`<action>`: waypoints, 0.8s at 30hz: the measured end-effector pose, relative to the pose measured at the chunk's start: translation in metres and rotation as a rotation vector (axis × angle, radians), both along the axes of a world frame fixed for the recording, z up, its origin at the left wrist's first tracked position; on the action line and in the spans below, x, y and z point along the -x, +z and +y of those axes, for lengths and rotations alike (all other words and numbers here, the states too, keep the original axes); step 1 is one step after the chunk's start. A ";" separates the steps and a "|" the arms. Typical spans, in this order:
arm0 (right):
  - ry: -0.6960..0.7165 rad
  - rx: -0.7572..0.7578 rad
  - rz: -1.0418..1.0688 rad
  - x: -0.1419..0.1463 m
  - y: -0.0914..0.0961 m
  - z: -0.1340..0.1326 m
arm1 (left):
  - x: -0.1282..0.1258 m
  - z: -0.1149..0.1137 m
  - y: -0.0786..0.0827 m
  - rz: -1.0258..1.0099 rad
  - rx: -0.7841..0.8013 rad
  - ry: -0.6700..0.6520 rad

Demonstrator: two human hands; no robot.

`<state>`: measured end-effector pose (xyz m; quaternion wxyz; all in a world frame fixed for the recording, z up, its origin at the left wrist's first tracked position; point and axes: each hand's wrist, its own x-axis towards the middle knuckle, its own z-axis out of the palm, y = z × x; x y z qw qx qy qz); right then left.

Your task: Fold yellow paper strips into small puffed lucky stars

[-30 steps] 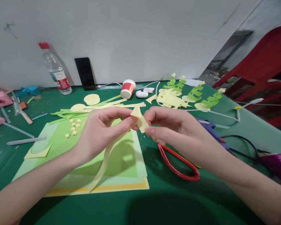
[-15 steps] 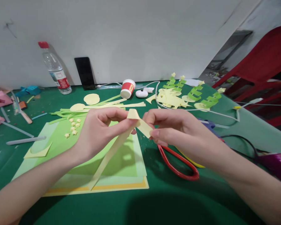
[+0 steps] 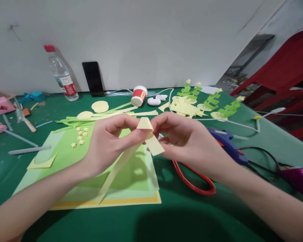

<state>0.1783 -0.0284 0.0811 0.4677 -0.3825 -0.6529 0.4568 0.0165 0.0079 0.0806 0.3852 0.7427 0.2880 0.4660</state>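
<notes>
A pale yellow paper strip (image 3: 120,164) is bent into a loop at its upper end, in front of me. My left hand (image 3: 111,144) pinches it just below the flat fold between thumb and forefinger. The long tail slants down towards the paper stack, while a short end sticks out at the lower right. Close against the fold, my right hand (image 3: 184,137) has curled fingers, its index fingertip at the fold and its thumb beside the short end; its grip is partly hidden. Small folded paper stars (image 3: 80,138) lie on the green paper (image 3: 73,174) left of centre.
Red-handled scissors (image 3: 192,181) and a blue glue gun (image 3: 227,144) lie at the right. Behind are paper strips (image 3: 111,112), a tipped paper cup (image 3: 138,96), a phone (image 3: 93,79), a water bottle (image 3: 63,75) and green paper spirals topped with stars (image 3: 213,99).
My right hand has let the short end slip from its thumb and moved its index finger up to the fold. The short end now hangs more steeply. My left hand keeps its pinch.
</notes>
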 end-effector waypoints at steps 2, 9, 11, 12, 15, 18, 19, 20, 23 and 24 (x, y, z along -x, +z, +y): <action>0.000 0.010 0.000 0.002 -0.002 0.000 | -0.001 -0.001 -0.002 -0.001 -0.002 -0.006; -0.020 0.067 0.079 0.002 -0.002 -0.001 | -0.003 -0.003 -0.006 0.025 -0.071 -0.032; -0.035 0.094 0.070 0.002 0.001 -0.002 | -0.003 -0.003 -0.006 0.036 -0.082 -0.039; -0.039 0.099 0.065 0.002 0.002 -0.002 | -0.003 -0.004 -0.006 0.043 -0.087 -0.045; -0.038 0.115 0.053 0.001 0.004 -0.002 | -0.003 -0.004 -0.006 0.067 -0.083 -0.101; -0.039 0.157 0.071 -0.001 0.004 -0.001 | -0.003 -0.004 -0.007 0.081 -0.113 -0.164; -0.043 0.163 0.076 -0.002 0.005 -0.001 | -0.003 -0.004 -0.007 0.090 -0.141 -0.177; -0.048 0.157 0.077 -0.003 0.005 -0.001 | -0.003 -0.003 -0.008 0.096 -0.175 -0.183; -0.082 0.119 0.037 -0.003 0.008 -0.002 | -0.004 -0.002 -0.009 0.094 -0.257 -0.154; -0.089 0.109 0.013 -0.002 0.009 -0.003 | -0.004 -0.002 -0.009 0.083 -0.271 -0.134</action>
